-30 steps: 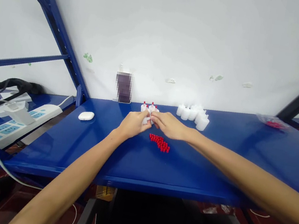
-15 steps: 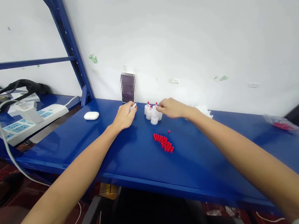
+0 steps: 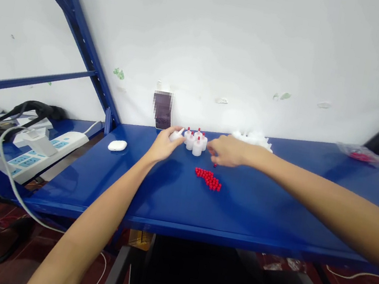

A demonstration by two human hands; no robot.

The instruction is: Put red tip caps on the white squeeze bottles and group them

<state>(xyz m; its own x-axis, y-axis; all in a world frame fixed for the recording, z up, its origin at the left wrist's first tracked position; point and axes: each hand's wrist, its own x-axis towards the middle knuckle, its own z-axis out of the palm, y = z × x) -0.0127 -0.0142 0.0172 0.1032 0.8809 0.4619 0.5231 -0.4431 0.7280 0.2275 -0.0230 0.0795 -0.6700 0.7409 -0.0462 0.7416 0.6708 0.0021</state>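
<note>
My left hand (image 3: 166, 144) is closed around a small white squeeze bottle (image 3: 176, 135), whose bare white nozzle pokes up between thumb and fingers. Right of it stand several white bottles with red caps (image 3: 197, 148), upright in a tight cluster. My right hand (image 3: 227, 151) hovers just right of the cluster, fingers apart and pointing down, slightly blurred. Directly below its fingertips lies a single red cap (image 3: 215, 165). Nearer to me, a loose pile of small red caps (image 3: 208, 179) lies on the blue table (image 3: 172, 202).
A phone (image 3: 163, 111) leans on the wall behind my left hand. A white earbud case (image 3: 117, 145) lies at left. White pieces (image 3: 253, 139) are heaped behind my right forearm. A plastic bag with red contents (image 3: 360, 155) lies at far right. A power strip (image 3: 51, 155) stands beyond the left edge.
My right hand has left the bottle cluster and moved right and toward me. The front bottle now wears a red cap. My left hand has shifted right with its bottle, closer to the cluster.
</note>
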